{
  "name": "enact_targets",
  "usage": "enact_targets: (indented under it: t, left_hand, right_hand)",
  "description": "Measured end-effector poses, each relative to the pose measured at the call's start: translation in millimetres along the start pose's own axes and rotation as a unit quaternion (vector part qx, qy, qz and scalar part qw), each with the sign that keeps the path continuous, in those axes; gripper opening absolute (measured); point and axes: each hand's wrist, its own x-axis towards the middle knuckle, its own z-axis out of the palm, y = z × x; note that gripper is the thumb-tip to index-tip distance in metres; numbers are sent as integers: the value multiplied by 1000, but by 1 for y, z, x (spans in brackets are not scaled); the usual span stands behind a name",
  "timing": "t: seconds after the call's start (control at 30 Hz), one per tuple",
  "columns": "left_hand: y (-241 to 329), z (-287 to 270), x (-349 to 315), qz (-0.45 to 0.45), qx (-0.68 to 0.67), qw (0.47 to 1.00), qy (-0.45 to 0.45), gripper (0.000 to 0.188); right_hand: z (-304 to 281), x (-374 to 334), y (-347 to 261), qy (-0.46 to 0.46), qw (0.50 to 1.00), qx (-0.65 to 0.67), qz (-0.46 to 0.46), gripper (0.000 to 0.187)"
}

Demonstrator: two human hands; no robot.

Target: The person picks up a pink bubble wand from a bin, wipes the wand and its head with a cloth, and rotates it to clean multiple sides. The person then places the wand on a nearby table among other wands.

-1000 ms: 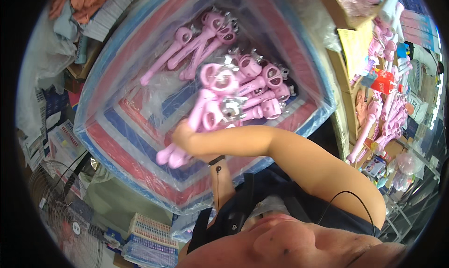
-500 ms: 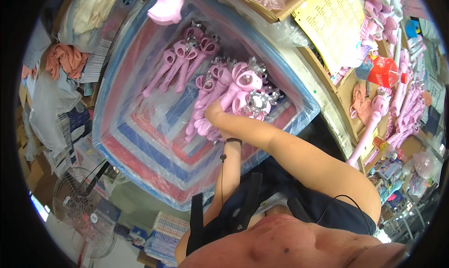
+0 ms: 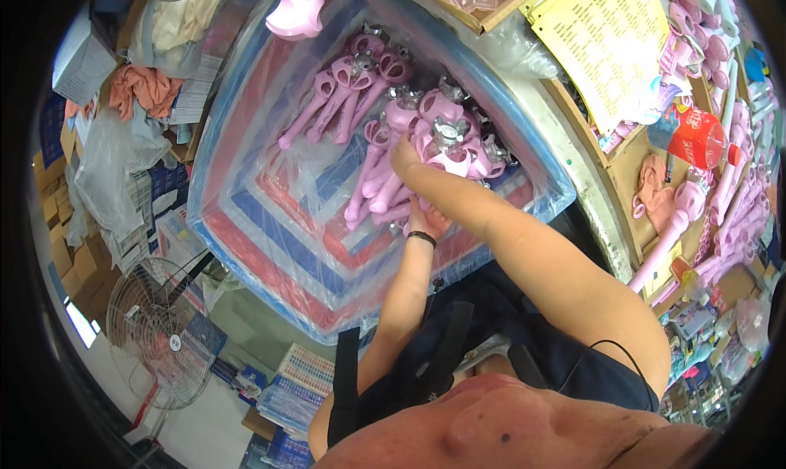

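Pink toy wands [image 3: 385,178] with openwork heads and silver tops lie bunched in a large plastic-lined bin with red, white and blue stripes [image 3: 270,248]. My left hand [image 3: 427,218] is at the lower end of this bunch, its fingers curled round a wand handle that my right forearm partly covers. Across the handles reaches my right hand [image 3: 403,154], back upward, touching the wands; its fingers are hidden. One silver-topped head [image 3: 450,133] stands up just beyond my right wrist. A second group of pink wands [image 3: 352,76] rests in the far part of the bin.
To the right, a bench [image 3: 610,186] bears more pink wands [image 3: 675,223], a red-labelled bottle [image 3: 696,137] and a yellow sheet [image 3: 602,47]. A pink part [image 3: 299,10] hangs over the bin's far edge. At lower left stands a wire fan [image 3: 160,338].
The whole view has shifted, so the bin appears farther right and higher. My left hand, hidden behind my right forearm before, now shows below it. The nearer wands' heads have moved slightly.
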Motion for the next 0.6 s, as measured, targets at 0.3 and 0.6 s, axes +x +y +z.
enact_targets:
  t: [0.3, 0.6]
  left_hand:
    - [8, -24, -2, 27, 58, 997, 36, 66]
    - [19, -54, 8, 16, 44, 982, -181, 63]
  right_hand:
    - [1, -15, -9, 20, 992, -105, -70, 41]
    - [-23, -80, -39, 341, 931, 127, 34, 21]
